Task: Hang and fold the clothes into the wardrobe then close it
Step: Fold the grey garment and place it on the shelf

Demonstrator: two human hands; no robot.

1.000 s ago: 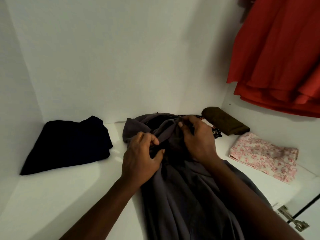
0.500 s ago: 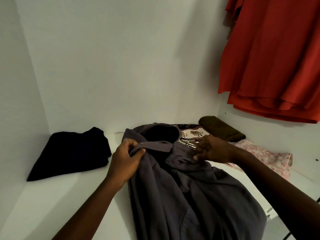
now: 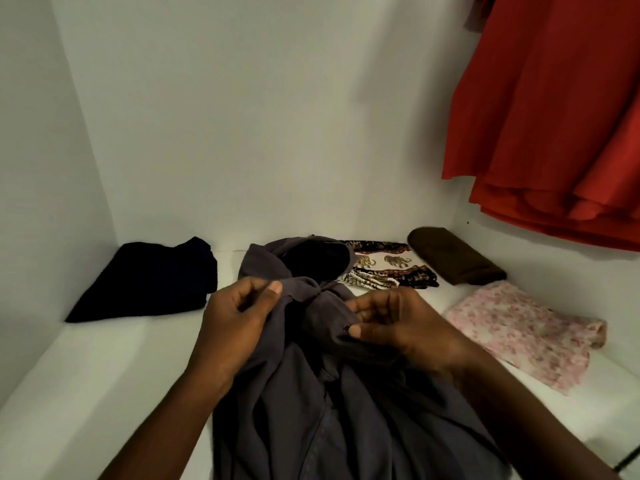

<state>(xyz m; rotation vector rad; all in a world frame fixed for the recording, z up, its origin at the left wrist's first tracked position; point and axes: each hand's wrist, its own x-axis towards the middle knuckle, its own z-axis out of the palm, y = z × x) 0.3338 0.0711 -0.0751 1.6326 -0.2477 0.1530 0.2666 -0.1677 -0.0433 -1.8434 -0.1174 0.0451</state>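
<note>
A grey button shirt lies on the white wardrobe shelf, collar pointing to the back wall, its lower part running out of the bottom of the view. My left hand pinches the left collar edge between thumb and fingers. My right hand pinches the right front edge of the shirt just below the collar, thumb beside a small dark button. The two hands are close together at the neck opening.
A folded black garment lies at the back left. Behind the shirt lies an elephant-print cloth. A rolled brown cloth and a pink floral garment lie to the right. Red clothing hangs at the upper right.
My right hand has come back from the right to the shirt's front edge near the collar. The left hand keeps its pinch on the collar. The view has tilted slightly.
</note>
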